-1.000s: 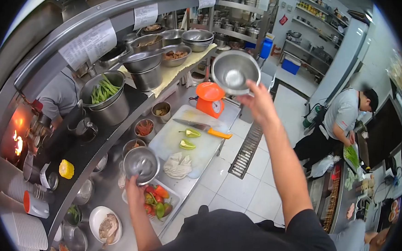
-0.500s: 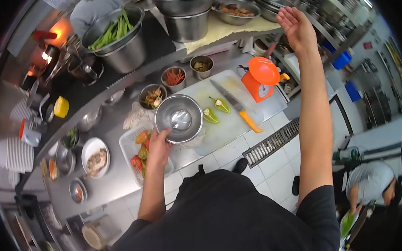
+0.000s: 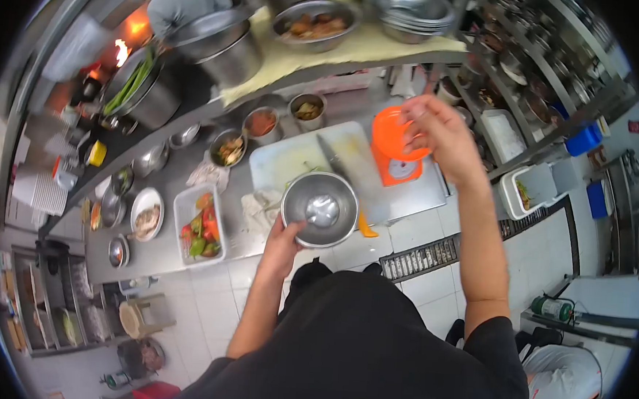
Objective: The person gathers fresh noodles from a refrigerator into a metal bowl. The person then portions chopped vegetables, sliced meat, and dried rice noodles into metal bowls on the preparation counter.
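Note:
In the head view my left hand [image 3: 281,250] grips the near rim of a steel mixing bowl [image 3: 301,198], thumb inside; only a bright reflection shows in it. My right hand [image 3: 444,141] is over the pan of an orange kitchen scale [image 3: 396,170], fingers loosely bent and apart, nothing visible in them. Whether it touches the pan I cannot tell. Behind the bowl lies a white cutting board [image 3: 272,166] with a knife [image 3: 367,226], its yellow handle partly covered by the bowl. A bit of green pepper [image 3: 307,167] shows past the bowl's rim.
A white basket [image 3: 180,216] of red and green peppers stands left of a crumpled cloth [image 3: 259,209]. Small steel containers [image 3: 262,125] of food line the back. A shelf [image 3: 298,70] with large bowls overhangs the counter. A co-worker [image 3: 563,383] is at lower right.
My right hand has come down from high up to the scale, its fingers now bent. My left hand has carried the bowl to the right, over the knife and peppers. The camera view has shifted.

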Action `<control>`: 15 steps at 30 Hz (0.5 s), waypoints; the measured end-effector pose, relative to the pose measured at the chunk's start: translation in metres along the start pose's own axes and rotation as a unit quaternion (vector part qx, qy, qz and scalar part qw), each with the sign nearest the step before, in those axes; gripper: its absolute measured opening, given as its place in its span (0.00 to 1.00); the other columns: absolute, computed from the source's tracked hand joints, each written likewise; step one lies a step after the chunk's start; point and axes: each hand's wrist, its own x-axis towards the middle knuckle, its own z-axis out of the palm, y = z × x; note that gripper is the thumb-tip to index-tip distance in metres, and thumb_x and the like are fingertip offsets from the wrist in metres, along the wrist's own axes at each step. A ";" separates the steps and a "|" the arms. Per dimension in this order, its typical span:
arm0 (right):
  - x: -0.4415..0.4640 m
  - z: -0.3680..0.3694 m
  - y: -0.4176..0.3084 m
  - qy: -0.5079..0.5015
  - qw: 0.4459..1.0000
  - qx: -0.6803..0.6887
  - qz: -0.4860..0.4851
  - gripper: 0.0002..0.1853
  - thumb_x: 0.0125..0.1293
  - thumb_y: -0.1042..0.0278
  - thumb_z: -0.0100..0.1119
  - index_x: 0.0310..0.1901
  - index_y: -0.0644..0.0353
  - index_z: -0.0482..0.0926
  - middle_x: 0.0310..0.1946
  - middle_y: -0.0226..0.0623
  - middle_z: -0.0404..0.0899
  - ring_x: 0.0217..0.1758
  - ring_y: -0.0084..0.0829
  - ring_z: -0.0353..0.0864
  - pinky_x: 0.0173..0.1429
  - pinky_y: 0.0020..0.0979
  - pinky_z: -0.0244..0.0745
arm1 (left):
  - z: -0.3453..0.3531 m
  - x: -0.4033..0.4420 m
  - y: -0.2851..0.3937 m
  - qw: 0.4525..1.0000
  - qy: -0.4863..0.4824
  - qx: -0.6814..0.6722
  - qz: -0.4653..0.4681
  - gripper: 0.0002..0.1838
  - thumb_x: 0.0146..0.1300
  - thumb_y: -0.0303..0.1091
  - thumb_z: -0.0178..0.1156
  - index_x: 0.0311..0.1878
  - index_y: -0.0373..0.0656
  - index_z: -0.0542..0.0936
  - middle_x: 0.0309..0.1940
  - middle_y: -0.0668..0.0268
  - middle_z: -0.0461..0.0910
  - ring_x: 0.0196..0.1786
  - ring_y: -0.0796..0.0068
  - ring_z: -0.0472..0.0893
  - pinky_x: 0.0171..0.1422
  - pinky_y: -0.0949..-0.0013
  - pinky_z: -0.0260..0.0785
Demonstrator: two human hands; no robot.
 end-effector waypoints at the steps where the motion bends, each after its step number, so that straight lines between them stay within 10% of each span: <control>1: -0.010 -0.009 0.005 -0.020 0.999 0.025 0.008 0.14 0.76 0.58 0.57 0.50 0.61 0.78 0.40 0.33 0.83 0.35 0.21 0.82 0.39 0.27 0.81 | 0.026 0.000 -0.005 1.000 -0.006 -0.002 -0.006 0.29 0.70 0.28 0.55 0.74 0.42 0.63 0.61 0.57 0.76 0.59 0.63 0.81 0.53 0.55 0.81; 15: -0.046 -0.034 0.001 0.032 0.998 -0.039 0.049 0.12 0.77 0.64 0.54 0.51 0.63 0.78 0.39 0.33 0.83 0.33 0.20 0.81 0.35 0.25 0.79 | 0.011 0.047 -0.003 0.998 -0.034 0.014 -0.041 0.25 0.72 0.33 0.57 0.71 0.39 0.69 0.58 0.61 0.80 0.57 0.71 0.81 0.59 0.64 0.76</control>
